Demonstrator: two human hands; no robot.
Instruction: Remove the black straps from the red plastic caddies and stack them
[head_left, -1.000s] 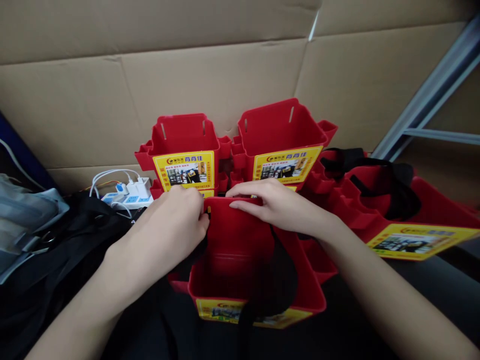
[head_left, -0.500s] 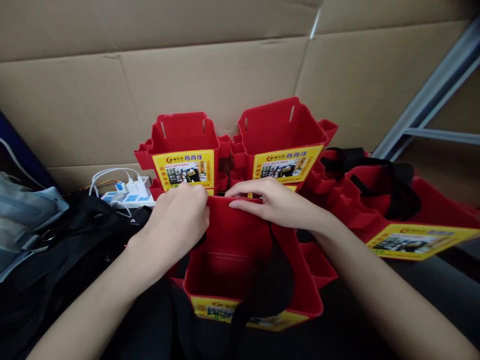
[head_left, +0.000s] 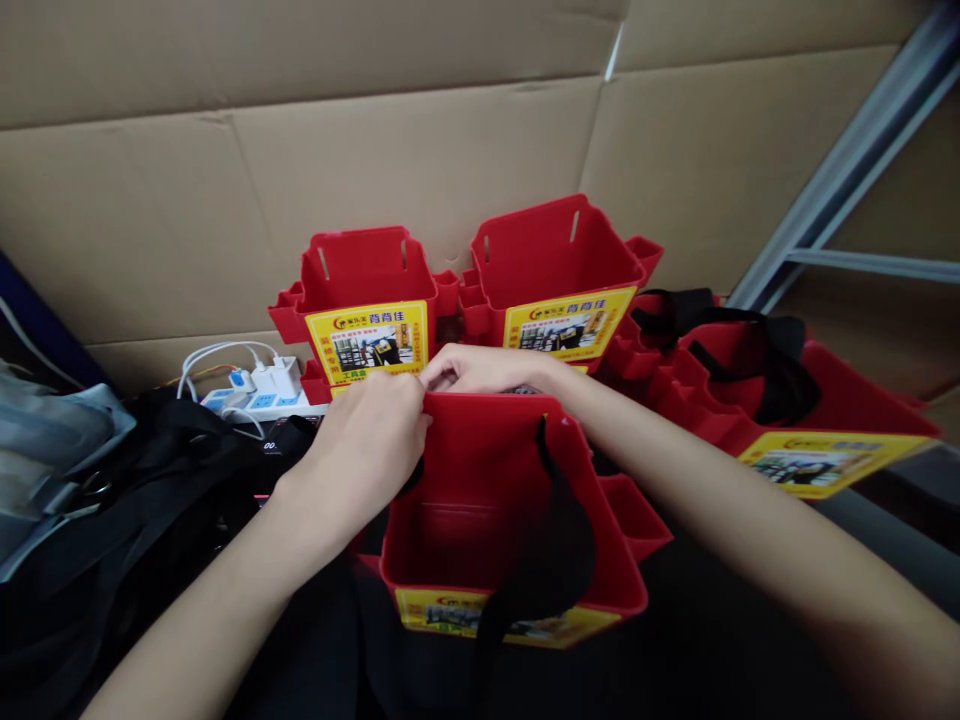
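A red plastic bin (head_left: 465,500) with a yellow label on its near face stands right in front of me. A black strap (head_left: 547,560) hangs through its inside and over the near rim. My left hand (head_left: 367,445) pinches the far left corner of the bin's rim, fingers curled closed there. My right hand (head_left: 480,370) reaches across to the same corner, fingertips meeting those of the left hand. What they pinch between them is hidden by the fingers.
Two stacks of red bins (head_left: 367,290) (head_left: 559,270) stand behind against a cardboard wall (head_left: 450,130). More red bins with black straps (head_left: 757,390) lie tipped at right. A white power strip (head_left: 255,390) and dark bags (head_left: 112,500) sit at left. A metal shelf frame (head_left: 847,170) rises at right.
My right hand has slid left along the bin's far rim to the left corner, meeting my left hand. The bin shifted slightly.
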